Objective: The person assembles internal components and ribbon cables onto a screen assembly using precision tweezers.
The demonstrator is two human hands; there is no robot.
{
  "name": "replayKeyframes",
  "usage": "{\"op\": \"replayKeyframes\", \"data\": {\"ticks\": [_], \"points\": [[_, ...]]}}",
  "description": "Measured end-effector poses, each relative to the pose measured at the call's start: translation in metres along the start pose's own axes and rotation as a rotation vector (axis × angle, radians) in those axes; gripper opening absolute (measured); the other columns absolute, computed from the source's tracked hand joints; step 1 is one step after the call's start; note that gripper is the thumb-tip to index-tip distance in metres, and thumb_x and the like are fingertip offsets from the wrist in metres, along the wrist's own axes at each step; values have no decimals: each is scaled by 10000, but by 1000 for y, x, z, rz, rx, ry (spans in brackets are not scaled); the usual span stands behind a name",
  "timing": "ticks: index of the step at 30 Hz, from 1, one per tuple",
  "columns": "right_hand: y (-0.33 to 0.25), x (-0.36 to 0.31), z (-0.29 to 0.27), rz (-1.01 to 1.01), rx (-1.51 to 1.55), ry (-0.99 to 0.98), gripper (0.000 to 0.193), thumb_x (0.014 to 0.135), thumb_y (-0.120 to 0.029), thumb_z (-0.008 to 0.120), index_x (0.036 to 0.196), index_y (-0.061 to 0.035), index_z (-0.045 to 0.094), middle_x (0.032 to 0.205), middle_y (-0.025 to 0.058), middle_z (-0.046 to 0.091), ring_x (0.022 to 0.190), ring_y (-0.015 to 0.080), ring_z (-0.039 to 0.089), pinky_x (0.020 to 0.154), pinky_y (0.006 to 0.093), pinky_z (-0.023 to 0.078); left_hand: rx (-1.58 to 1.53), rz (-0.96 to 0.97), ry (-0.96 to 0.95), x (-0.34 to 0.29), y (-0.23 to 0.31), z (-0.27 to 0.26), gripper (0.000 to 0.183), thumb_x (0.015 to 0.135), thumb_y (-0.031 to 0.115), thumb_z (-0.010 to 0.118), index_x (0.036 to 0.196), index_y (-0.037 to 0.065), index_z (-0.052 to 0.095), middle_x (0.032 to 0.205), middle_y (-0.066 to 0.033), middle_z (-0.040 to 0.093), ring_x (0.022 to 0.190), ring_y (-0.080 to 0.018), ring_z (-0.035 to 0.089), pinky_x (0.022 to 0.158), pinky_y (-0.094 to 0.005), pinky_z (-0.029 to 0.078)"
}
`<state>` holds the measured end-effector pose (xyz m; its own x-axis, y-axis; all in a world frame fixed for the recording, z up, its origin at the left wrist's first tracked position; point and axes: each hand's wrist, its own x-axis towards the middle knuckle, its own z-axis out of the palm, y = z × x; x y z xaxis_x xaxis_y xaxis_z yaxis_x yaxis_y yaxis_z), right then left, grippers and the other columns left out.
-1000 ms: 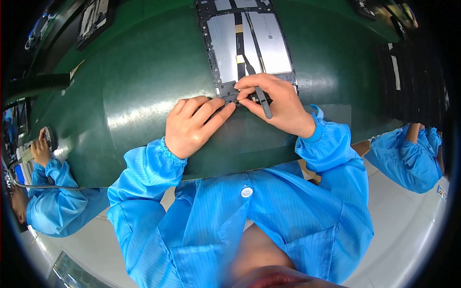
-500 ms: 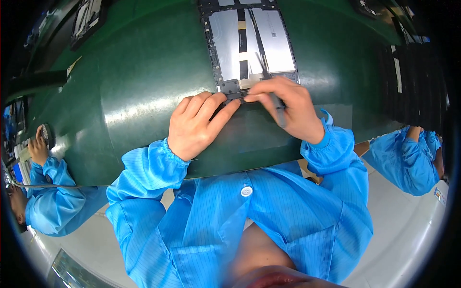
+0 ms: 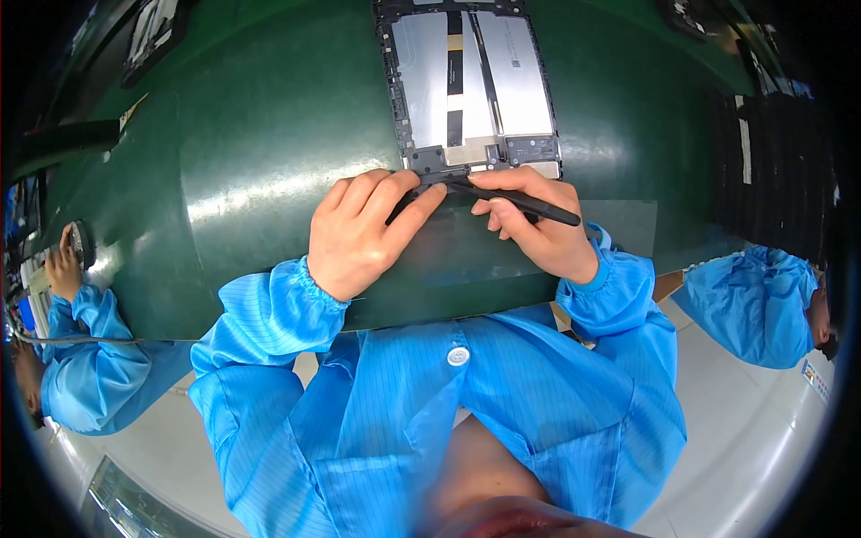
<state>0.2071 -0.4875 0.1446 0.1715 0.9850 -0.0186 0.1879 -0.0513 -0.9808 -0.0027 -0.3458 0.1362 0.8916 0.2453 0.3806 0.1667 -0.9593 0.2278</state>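
An opened tablet (image 3: 523, 85), with silver battery panels and a black frame, lies on the green table mat. My left hand (image 3: 359, 229) is closed at its near edge, fingertips and thumb pressing on the black frame at the near left corner. In my right hand (image 3: 543, 229) I hold slim black tweezers (image 3: 547, 209) between thumb and forefinger. Their tip rests at the middle of the tablet's near edge, close to my left thumb; their back end points right and toward me. My fingertips partly hide the spot where the tip meets the frame.
The green mat (image 3: 260, 152) spreads around the tablet. Another opened device (image 3: 154, 36) lies at the far left. A dark ribbed object (image 3: 776, 179) stands at the right. Two people in blue smocks sit on either side, one with a hand (image 3: 63, 266) on a dark rounded object.
The tweezers have swung from pointing away over the tablet to lying sideways, tip at its near edge. My right hand has turned with them; my left hand stays on the edge.
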Motion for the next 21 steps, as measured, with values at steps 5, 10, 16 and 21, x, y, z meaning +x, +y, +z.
{"op": "replayKeyframes", "data": {"ticks": [5, 10, 16, 21], "points": [[3, 3, 4, -112, -58, 17, 245, 982, -50, 603, 1207, 1, 687, 982, 119, 730, 752, 127, 684, 647, 253, 567, -8, 1, 9, 0, 0, 0, 453, 719, 120, 676, 1167, 158, 734, 1080, -48, 637, 961, -245, 633, 798, -362, 541], [1, -1, 2, 50, -42, 52, 247, 952, -45, 647, 1192, -13, 693, 891, 61, 722, 756, 76, 652, 669, 238, 523, -17, 6, 7, 0, -2, -1, 451, 719, 114, 677, 1163, 156, 739, 1077, -46, 638, 953, -243, 633, 792, -360, 544], [9, -3, -3, 77, 28, 184, 213, 953, -72, 652, 1151, -16, 706, 849, 48, 721, 697, 64, 635, 626, 230, 509, -10, 18, 10, 0, -3, -1, 450, 720, 109, 676, 1164, 152, 739, 1078, -46, 639, 953, -239, 632, 792, -356, 542], [5, -2, 0, 16, 56, 124, 210, 964, -70, 642, 1156, -11, 705, 878, 69, 735, 773, 99, 690, 683, 249, 548, -10, 19, 1, 0, -3, -2, 461, 719, 116, 668, 1173, 156, 739, 1084, -44, 638, 952, -233, 630, 801, -356, 539]]}}
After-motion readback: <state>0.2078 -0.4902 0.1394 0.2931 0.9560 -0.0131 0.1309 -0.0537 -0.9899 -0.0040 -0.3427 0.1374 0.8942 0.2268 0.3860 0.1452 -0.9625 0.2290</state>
